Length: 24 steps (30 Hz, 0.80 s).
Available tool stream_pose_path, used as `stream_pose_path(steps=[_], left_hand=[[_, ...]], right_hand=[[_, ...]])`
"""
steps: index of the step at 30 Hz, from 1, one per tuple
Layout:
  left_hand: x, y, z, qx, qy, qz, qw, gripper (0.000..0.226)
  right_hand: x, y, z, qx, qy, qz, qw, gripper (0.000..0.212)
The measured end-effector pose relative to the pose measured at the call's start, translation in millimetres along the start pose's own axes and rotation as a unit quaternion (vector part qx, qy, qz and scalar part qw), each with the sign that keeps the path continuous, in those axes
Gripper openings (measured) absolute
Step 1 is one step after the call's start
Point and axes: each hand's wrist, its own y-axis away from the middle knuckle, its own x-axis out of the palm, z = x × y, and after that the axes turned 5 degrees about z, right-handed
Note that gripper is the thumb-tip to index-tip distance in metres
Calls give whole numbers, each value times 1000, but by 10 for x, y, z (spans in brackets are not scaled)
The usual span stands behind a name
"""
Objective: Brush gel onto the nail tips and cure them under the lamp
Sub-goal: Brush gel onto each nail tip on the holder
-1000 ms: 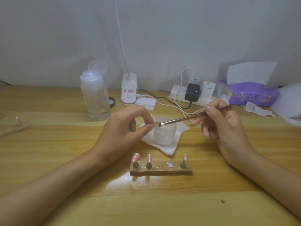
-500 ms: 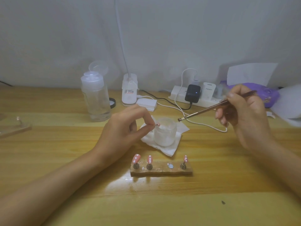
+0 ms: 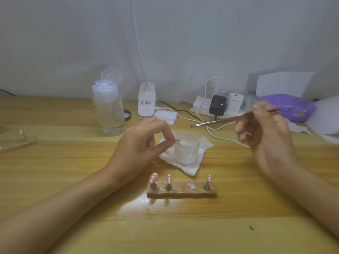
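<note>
A plain pale grey wall (image 3: 201, 43) fills twelve o'clock behind the glossy yellow wooden tabletop (image 3: 165, 231), whose planks catch soft glare toward six o'clock.

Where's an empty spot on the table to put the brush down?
The table is bare in front of the nail stand, and left of the left hand, below the bottle. The back is crowded: lamp base, power strip, cable, purple pack.
</note>
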Motion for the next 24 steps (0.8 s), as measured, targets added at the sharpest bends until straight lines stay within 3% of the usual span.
stream_pose_path(steps=[3, 5, 10, 24], left_hand=[[-2, 0, -8, 0, -2, 0, 1000, 11], [-2, 1, -5, -1, 1, 1, 1000, 9], [5, 0, 11, -2, 10, 4, 1000, 10], [3, 7, -12, -23, 24, 2, 999, 10]], right_hand=[[85, 62, -121, 106, -44, -21, 993, 21], [108, 75, -160, 133, -52, -18, 990, 21], [136, 90, -191, 122, -40, 21, 992, 22], [113, 110, -189, 78, -23, -7, 997, 23]])
